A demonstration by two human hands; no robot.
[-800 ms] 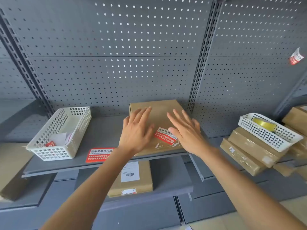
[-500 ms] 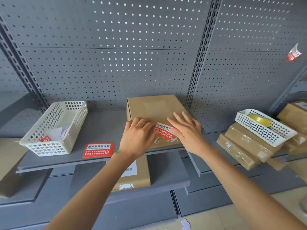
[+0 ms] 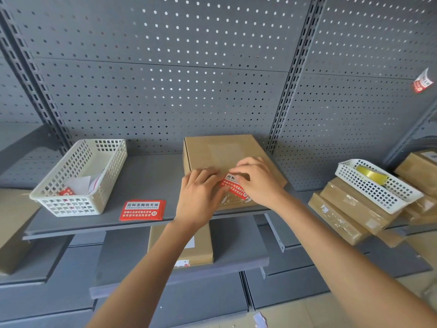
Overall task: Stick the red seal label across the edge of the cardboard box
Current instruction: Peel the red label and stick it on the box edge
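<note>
A flat cardboard box (image 3: 220, 150) lies on the grey shelf (image 3: 151, 176), reaching to the shelf's front edge. A red seal label (image 3: 233, 188) with white print sits near the box's front edge, partly hidden by my fingers. My left hand (image 3: 198, 197) lies flat on the box's front left part, with its fingertips at the label's left end. My right hand (image 3: 257, 181) is curled over the label's upper right part, fingertips on it.
A stack of red labels (image 3: 142, 210) lies left of the box, beside a white basket (image 3: 71, 208) of paper scraps. Right: a basket (image 3: 378, 197) with a tape roll (image 3: 371, 176) on stacked parcels (image 3: 343, 216). Another box (image 3: 201, 252) lies on the shelf below.
Both hands came down from hovering spread above the box onto it. My right fingers have curled over the label and my left fingertips have closed in on its left end.
</note>
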